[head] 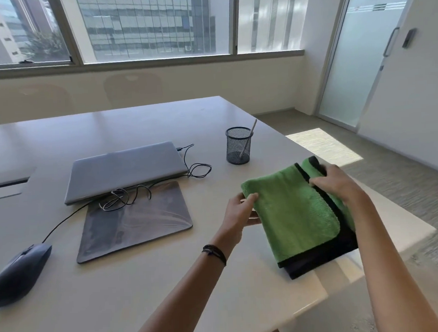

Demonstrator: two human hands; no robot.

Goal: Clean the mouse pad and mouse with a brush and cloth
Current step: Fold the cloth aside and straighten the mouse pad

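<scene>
A folded green cloth (296, 212) with a black border hangs above the table's right corner. My left hand (240, 212) pinches its left upper edge, and my right hand (339, 181) grips its upper right fold. The grey mouse pad (139, 222) lies flat in the middle of the table, in front of the laptop. A dark wired mouse (19, 273) sits at the far left, off the pad, its cable looping over the pad's top edge. A thin brush handle (251, 131) sticks out of a black mesh cup (238, 149).
A shut grey laptop (125, 169) lies behind the pad with a black cable (197, 167) plugged into its right side. The white table (118, 300) ends in a corner at the right. A glass door (360, 62) and carpeted floor lie beyond.
</scene>
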